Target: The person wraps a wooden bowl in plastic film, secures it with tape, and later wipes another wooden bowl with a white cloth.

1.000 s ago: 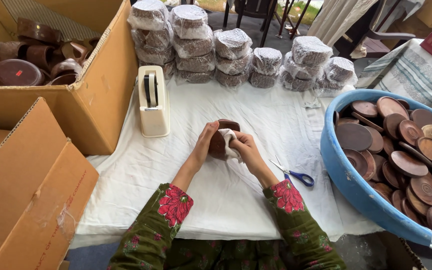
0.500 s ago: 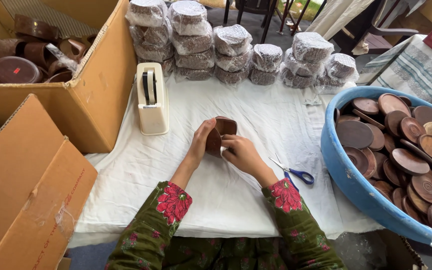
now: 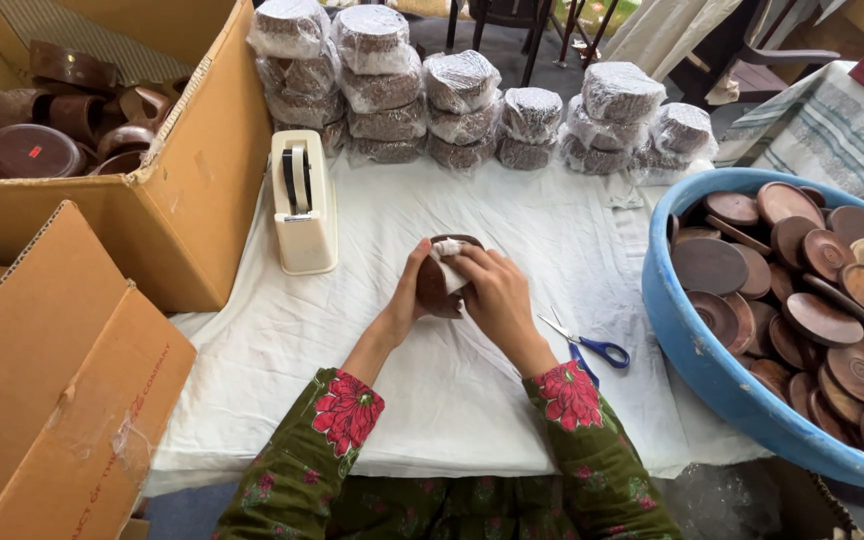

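My left hand grips a round dark brown wooden piece held on edge above the white cloth-covered table. My right hand presses a small white rag against the top of that piece, its fingers curled over it. Both hands meet at the middle of the table, just right of the cream tape dispenser. Much of the wooden piece is hidden behind my fingers.
A blue tub of brown wooden discs stands at right. Blue-handled scissors lie beside my right wrist. Plastic-wrapped stacks line the far edge. Cardboard boxes at left hold more brown wooden pieces; another box sits nearer.
The wooden piece has turned in my hands. My right hand with the rag has moved from the piece's lower side up onto its top.
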